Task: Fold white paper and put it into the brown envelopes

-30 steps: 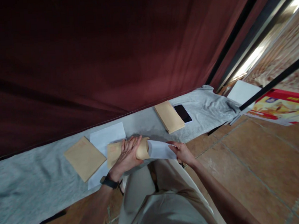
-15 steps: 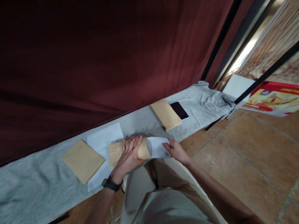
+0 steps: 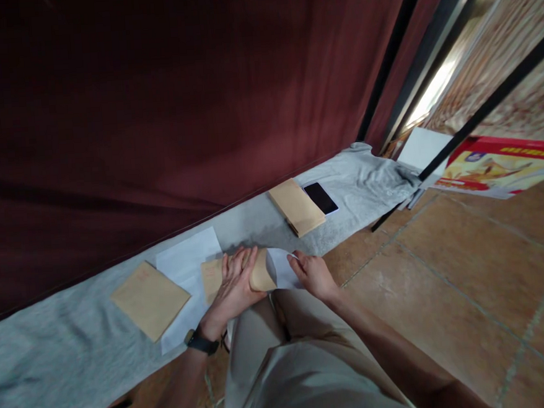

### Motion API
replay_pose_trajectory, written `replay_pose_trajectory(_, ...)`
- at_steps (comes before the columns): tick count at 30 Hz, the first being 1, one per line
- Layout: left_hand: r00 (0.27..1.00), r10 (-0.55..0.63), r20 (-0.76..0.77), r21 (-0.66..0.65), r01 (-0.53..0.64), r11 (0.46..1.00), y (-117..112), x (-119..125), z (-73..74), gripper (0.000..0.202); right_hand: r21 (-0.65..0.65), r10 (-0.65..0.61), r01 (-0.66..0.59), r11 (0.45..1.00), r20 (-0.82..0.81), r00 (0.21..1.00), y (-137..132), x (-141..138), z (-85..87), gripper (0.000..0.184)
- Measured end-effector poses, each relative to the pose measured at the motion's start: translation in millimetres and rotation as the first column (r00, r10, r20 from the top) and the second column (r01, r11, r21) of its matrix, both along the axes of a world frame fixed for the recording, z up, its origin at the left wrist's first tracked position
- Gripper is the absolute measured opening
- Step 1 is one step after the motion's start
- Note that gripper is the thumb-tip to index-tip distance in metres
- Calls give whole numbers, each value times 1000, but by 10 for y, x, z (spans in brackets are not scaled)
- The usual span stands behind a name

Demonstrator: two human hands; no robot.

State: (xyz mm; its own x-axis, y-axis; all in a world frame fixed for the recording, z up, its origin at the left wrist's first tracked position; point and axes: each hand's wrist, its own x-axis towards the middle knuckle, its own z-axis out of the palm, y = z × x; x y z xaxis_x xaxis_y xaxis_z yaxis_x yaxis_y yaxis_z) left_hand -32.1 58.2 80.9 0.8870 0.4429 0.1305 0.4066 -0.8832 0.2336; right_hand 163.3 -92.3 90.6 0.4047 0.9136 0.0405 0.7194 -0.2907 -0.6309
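Note:
My left hand lies over a brown envelope on the grey cloth, fingers wrapped round its bulging open end. My right hand pinches a folded white paper whose left part sits in the envelope's mouth. A black watch is on my left wrist. A white sheet lies under the envelope.
Another brown envelope lies to the left on the cloth. A stack of brown envelopes and a black phone lie to the right. A dark red curtain hangs behind. Tiled floor spreads right, with a colourful box.
My right hand has moved left, pushing the white paper further into the envelope, so less paper shows. My left hand has stayed on the envelope.

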Motion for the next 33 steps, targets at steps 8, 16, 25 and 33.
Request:
replay_pose_trajectory(8,999,-20,31,-32,21,999,-5,71,68,121,52,-38,46,998,-136,990,57,-62,-35,20)
replay_pose_trajectory(16,998,-39,52,-44,41,998,-43,109,109,124,379,-5,93,921,-227,974,-17,-54,-98,29)
replay_pose_trajectory(25,992,-60,115,-38,65,997,-145,234,196,119,317,-14,83,945,-213,977,41,-202,12,30)
replay_pose_trajectory(33,990,-65,126,-41,71,997,-166,264,217,117,169,-14,46,985,-183,983,45,-183,72,35)
